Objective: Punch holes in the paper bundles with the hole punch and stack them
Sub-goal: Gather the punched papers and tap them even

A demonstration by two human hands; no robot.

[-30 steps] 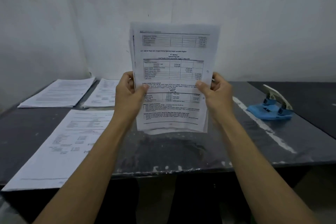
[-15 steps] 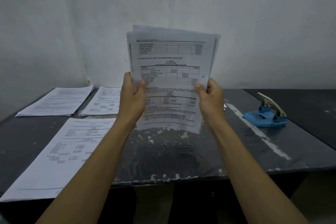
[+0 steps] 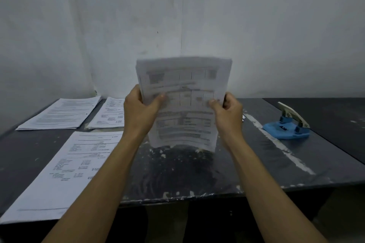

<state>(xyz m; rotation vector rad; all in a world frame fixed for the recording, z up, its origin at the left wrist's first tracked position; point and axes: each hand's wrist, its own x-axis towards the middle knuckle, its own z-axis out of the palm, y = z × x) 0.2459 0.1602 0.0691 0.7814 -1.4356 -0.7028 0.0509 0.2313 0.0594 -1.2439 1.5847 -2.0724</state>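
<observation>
I hold a bundle of printed paper (image 3: pixel 184 102) upright over the middle of the dark table (image 3: pixel 177 173). The bundle is blurred by motion, and its bottom edge is at or just above the tabletop. My left hand (image 3: pixel 141 113) grips its left edge with the thumb on the front page. Its right edge is gripped the same way by my right hand (image 3: pixel 227 112). A blue hole punch (image 3: pixel 287 127) with a pale lever sits on the table to the right, apart from both hands.
Three other paper bundles lie flat on the left: one at the front left (image 3: pixel 67 171), one at the back left (image 3: pixel 61 113), and one beside it (image 3: pixel 109 114). A white wall (image 3: pixel 177 25) stands behind the table. A pale streak (image 3: pixel 276 142) crosses the table's right side.
The bundle has dropped down towards the tabletop with both hands still gripping it, and it is now blurred. The view has tilted, so the table sits lower in the frame.
</observation>
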